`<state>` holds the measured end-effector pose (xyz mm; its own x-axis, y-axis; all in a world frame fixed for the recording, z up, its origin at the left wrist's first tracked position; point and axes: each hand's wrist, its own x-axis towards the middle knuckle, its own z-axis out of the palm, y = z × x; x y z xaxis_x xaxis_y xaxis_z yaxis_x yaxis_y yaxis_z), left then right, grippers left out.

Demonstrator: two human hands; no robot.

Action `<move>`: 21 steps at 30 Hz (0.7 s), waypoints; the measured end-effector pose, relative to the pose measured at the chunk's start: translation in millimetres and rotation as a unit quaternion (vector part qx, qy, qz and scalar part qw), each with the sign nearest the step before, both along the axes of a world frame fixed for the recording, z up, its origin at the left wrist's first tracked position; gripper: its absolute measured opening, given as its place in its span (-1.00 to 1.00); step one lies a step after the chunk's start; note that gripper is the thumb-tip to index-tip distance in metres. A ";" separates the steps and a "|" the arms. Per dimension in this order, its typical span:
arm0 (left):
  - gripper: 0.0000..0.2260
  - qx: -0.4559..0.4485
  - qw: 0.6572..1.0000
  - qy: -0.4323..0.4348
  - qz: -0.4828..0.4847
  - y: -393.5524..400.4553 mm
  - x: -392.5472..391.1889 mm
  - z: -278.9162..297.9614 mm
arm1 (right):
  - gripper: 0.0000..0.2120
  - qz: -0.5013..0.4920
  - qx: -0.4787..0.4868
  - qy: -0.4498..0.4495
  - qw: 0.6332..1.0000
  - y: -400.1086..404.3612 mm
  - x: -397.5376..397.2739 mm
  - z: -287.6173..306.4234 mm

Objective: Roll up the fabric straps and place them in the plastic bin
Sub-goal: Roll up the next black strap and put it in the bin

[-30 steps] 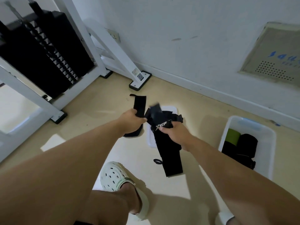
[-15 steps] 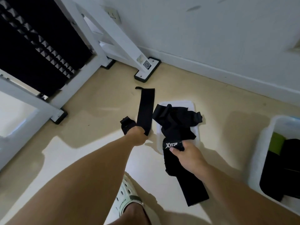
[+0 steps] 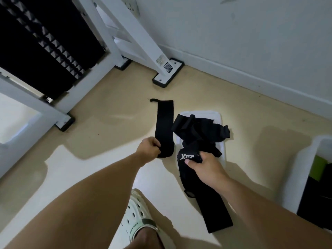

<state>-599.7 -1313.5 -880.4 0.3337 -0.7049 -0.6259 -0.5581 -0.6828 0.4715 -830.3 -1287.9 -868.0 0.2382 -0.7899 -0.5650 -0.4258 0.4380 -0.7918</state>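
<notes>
Straps are the black fabric bands here, and places are given from the white lid [image 3: 218, 116] lying flat on the floor [image 3: 111, 123]. Far left of the lid stands a white machine frame [image 3: 111, 51] with a black weight stack [image 3: 41, 38]. Just left of the lid, one strap [image 3: 164, 121] lies stretched flat on the floor; the left grip [image 3: 149, 147] has its fingers curled round that strap's near end, which is folded over. On the lid sits a tangled pile [image 3: 199, 132] of more straps. At the lid's near edge the right grip [image 3: 203, 167] pinches a strap [image 3: 212, 211] by its logo patch, thumb on top, and the rest of this strap trails toward the person across the floor. Near of the lid, a white clog [image 3: 138, 221] shows on one foot. Well right of the lid stands the bin [image 3: 301, 169], with dark rolls and a green one inside, cut by the picture's edge.
</notes>
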 end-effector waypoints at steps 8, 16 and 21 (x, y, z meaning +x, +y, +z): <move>-0.77 -0.059 0.987 0.128 0.080 -30.6 -22.5 166.1 | -0.90 -0.050 0.010 -0.170 0.984 9.5 -5.7 82.5; -0.89 -0.054 0.937 0.314 0.145 14.6 -79.9 289.8 | -0.63 -0.067 -0.162 -0.158 0.972 34.7 -36.0 210.8; -0.82 -0.162 0.860 0.441 0.199 56.9 -131.8 339.7 | -0.60 -0.003 -0.167 -0.145 0.975 53.1 -73.1 284.0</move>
<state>-731.5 -1256.7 -540.7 0.0849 -0.8298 -0.5516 0.3603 -0.4906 0.7934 -903.4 -1234.8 -584.0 0.3443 -0.9205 -0.1847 -0.1609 0.1360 -0.9776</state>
